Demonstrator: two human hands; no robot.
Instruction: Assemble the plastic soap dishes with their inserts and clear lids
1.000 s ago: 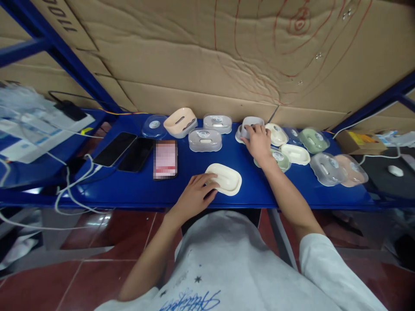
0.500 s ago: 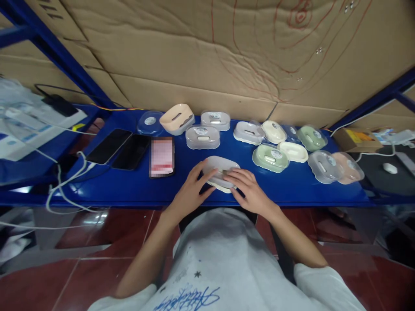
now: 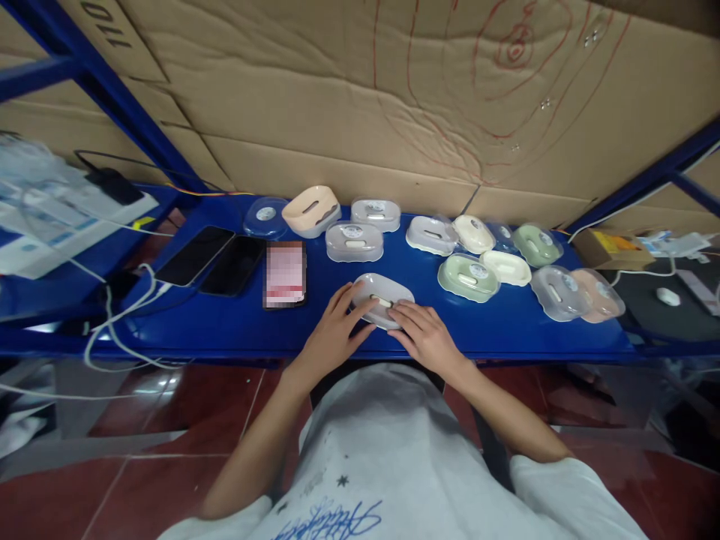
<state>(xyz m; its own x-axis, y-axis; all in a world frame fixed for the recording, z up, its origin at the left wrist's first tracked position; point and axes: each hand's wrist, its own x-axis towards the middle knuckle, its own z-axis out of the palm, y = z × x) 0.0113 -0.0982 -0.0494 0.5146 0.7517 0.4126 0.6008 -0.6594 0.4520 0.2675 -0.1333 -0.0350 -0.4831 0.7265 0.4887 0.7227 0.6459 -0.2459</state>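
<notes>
A grey oval soap dish (image 3: 382,288) lies on the blue table in front of me, with a cream-coloured slot at its middle. On its left side my left hand (image 3: 336,330) grips the rim, thumb at the near edge and fingers reaching over the top. My right hand (image 3: 427,336) holds the right side, its fingers resting over the dish near the slot and its thumb at the front edge. The fingers cover parts of both ends of the dish. Behind it stands a grey soap dish with a clear lid (image 3: 354,244).
A phone with a lit screen (image 3: 285,274) and two dark phones (image 3: 194,256) lie to the left, beside white cables (image 3: 121,319). Along the back sit a peach box (image 3: 311,210) and several lidded dishes, including a green one (image 3: 469,277). A cream dish (image 3: 506,268) is at right.
The grey dish has settled lower between my hands; the cream edge that showed beneath its front is hidden now. The slot shows more clearly. My view has shifted slightly.
</notes>
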